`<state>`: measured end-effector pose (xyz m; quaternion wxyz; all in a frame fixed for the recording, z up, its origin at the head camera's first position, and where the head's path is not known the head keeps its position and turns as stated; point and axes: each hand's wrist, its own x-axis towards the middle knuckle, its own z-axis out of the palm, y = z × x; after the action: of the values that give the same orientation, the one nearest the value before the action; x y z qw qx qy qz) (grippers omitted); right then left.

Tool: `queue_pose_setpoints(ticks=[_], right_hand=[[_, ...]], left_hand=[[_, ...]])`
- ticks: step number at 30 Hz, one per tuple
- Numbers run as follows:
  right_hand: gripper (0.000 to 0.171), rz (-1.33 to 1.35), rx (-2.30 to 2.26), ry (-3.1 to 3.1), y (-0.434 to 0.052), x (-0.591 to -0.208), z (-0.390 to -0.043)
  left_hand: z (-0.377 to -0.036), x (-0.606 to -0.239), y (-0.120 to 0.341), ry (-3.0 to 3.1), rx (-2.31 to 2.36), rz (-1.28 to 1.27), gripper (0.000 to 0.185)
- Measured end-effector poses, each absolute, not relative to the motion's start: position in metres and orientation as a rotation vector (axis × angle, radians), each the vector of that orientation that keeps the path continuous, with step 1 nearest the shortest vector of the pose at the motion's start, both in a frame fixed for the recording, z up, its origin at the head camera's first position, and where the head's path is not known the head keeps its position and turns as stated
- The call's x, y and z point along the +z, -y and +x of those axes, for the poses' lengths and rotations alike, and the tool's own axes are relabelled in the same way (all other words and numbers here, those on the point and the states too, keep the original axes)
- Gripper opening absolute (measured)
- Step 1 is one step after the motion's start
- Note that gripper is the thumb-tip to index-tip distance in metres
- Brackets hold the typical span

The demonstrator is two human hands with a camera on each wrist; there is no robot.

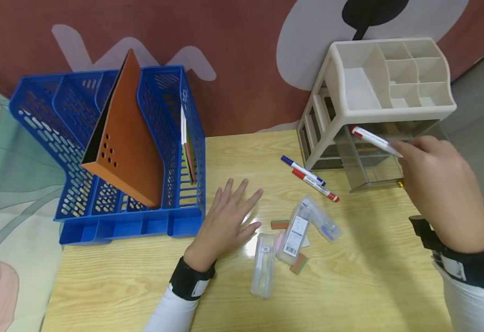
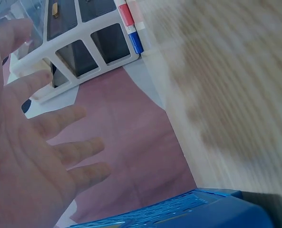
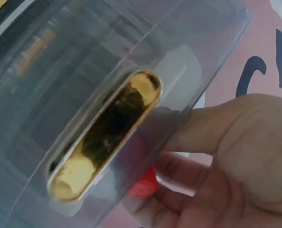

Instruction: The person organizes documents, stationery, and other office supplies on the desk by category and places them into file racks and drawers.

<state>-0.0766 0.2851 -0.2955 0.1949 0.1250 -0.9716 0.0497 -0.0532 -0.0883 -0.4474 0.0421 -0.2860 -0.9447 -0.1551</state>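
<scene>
You wear white long sleeves on both arms. 2 black wrist straps: the one by your left hand (image 1: 222, 227) carries a white label, the one by your right hand (image 1: 443, 193) a white-grey patch.

Even, bright light falls from above, leaving a white glare patch on the wooden table (image 1: 253, 246) and soft shadows under the hands. The head view bends at its edges; the left wrist view is smeared by motion blur. The right wrist view is too close, with the gold handle (image 3: 105, 135) soft
</scene>
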Motion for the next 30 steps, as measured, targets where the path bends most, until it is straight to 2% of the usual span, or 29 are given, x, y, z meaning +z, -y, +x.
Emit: queue_pose_setpoints(ticks=[6,18,24,30], right_hand=[[0.036,0.354,0.191,2.864,-0.285,-0.293,-0.090],[0.035,0.394,0.328,3.143,-0.289,-0.296,-0.115],[0.050,0.318,0.498,3.351,-0.288,-0.295,-0.125],[0.049,0.348,0.454,3.384,-0.289,-0.297,-0.131]], left_hand=[[-0.049,-0.447,0.090,2.906,-0.469,-0.891,0.068],[-0.044,-0.452,0.093,2.880,-0.441,-0.899,0.067],[-0.043,-0.453,0.094,2.910,-0.415,-0.880,0.074],[-0.042,-0.455,0.097,2.904,-0.398,-0.877,0.078]])
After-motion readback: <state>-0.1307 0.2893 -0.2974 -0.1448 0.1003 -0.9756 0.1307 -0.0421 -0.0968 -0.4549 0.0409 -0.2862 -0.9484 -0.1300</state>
